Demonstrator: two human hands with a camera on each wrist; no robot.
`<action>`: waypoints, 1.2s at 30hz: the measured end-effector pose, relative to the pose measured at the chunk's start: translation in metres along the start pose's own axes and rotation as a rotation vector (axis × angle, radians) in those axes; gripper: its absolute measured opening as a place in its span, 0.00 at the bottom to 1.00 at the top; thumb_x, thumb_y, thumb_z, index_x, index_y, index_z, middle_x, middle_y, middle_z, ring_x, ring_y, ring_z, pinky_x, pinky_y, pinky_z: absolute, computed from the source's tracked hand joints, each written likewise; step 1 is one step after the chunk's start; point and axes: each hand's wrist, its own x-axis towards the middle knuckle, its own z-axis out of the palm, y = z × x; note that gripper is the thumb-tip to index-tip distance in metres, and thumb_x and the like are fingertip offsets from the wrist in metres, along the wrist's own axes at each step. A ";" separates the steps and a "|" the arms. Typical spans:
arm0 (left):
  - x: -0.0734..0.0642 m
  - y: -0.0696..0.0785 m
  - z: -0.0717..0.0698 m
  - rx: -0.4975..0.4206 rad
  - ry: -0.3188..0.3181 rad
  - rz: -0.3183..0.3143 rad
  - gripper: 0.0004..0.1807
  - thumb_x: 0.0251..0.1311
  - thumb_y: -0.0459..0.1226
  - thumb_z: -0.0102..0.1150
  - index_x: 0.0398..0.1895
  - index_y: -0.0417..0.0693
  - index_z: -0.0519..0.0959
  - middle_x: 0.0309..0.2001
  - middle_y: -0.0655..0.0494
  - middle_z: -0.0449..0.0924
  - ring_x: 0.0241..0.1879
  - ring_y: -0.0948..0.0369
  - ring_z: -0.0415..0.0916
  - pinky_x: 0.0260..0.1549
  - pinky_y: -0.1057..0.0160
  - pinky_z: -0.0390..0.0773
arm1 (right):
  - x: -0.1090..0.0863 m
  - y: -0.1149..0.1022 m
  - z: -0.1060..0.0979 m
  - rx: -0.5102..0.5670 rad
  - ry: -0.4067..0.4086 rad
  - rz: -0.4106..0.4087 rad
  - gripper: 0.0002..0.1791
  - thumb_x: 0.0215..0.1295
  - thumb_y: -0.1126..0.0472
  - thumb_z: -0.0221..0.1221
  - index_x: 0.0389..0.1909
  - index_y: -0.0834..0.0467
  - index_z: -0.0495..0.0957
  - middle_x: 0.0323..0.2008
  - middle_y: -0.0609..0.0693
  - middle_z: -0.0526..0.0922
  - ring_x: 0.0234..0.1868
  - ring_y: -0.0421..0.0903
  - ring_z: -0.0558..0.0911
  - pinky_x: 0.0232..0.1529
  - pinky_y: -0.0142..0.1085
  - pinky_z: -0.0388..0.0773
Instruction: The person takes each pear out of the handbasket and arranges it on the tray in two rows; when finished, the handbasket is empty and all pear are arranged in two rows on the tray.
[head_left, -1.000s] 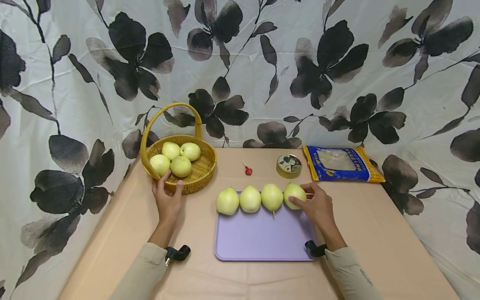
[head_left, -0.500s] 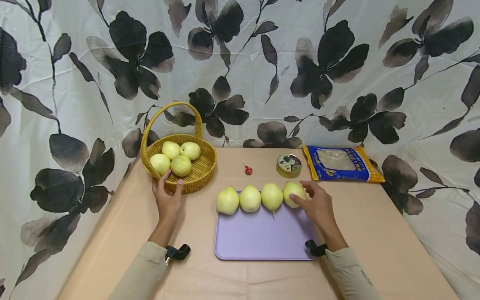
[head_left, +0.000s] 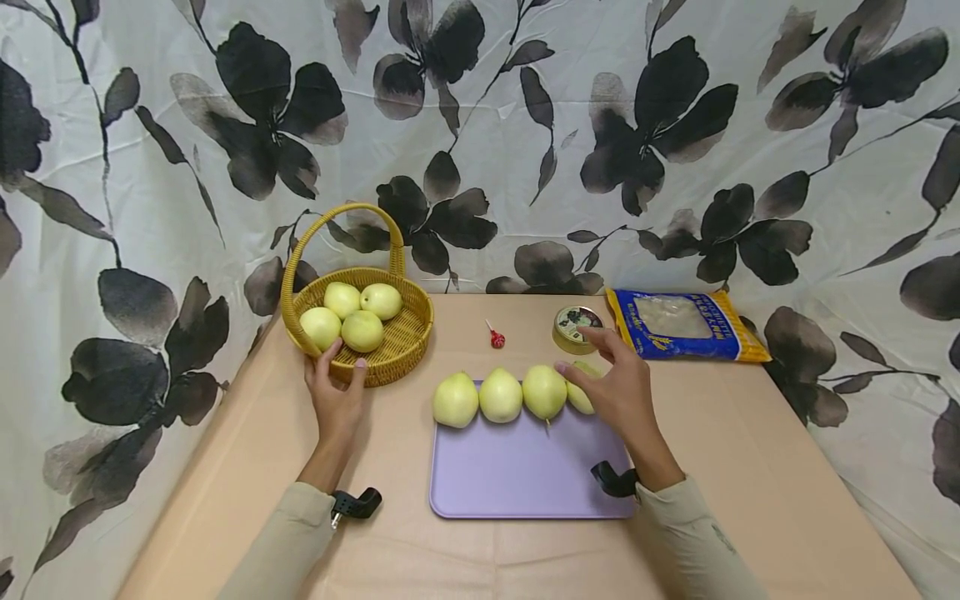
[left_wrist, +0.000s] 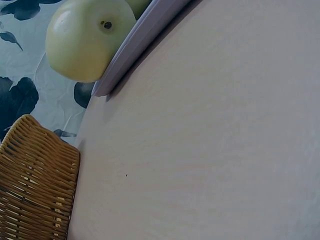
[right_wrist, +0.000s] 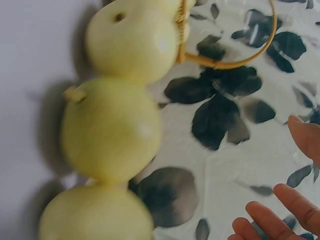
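Note:
My left hand (head_left: 335,412) touches the near side of a yellow wicker basket (head_left: 411,358), its fingertips at the rim. Inside the basket lie several pale green pears (head_left: 363,333). A lilac tray (head_left: 528,475) has a row of more pears (head_left: 501,397) along its far edge. Over the rightmost pear (head_left: 581,402) is my right hand (head_left: 618,392), thumb and fingers spread with nothing between them, partly hiding that pear. The right wrist view shows this hand's fingers (right_wrist: 267,220) apart from the pears. The left wrist view shows no hand, only basket, tray and a pear (left_wrist: 90,40).
Behind the tray lie a red lollipop (head_left: 496,339) and a round tin (head_left: 567,340), which my right fingertips overlap in the head view. A blue and yellow bag (head_left: 678,327) sits at the back right. A floral cloth (head_left: 525,125) hangs behind the table (head_left: 757,467).
My right hand has let go of the rightmost pear and moved up and leftward, fingers spread. The pears, the tray and my left hand at the basket stay put.

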 end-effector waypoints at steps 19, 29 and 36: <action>0.000 0.001 0.001 0.006 0.007 -0.007 0.31 0.76 0.42 0.62 0.79 0.54 0.68 0.87 0.49 0.31 0.87 0.52 0.34 0.78 0.41 0.61 | 0.017 -0.067 0.059 0.265 -0.018 -0.204 0.30 0.56 0.55 0.81 0.60 0.54 0.84 0.59 0.50 0.86 0.63 0.51 0.82 0.70 0.48 0.76; 0.000 0.000 0.001 -0.005 0.007 -0.009 0.31 0.76 0.41 0.62 0.79 0.53 0.68 0.87 0.50 0.33 0.86 0.52 0.37 0.77 0.42 0.64 | 0.023 -0.094 0.098 0.360 -0.058 -0.231 0.27 0.57 0.55 0.80 0.58 0.51 0.85 0.57 0.45 0.88 0.61 0.48 0.84 0.67 0.46 0.79; 0.000 -0.001 0.001 0.006 0.005 -0.007 0.32 0.75 0.42 0.62 0.80 0.55 0.67 0.87 0.52 0.32 0.86 0.51 0.36 0.77 0.40 0.63 | 0.025 -0.114 0.127 0.367 -0.090 -0.238 0.28 0.59 0.54 0.79 0.59 0.54 0.84 0.57 0.47 0.87 0.60 0.49 0.84 0.66 0.44 0.79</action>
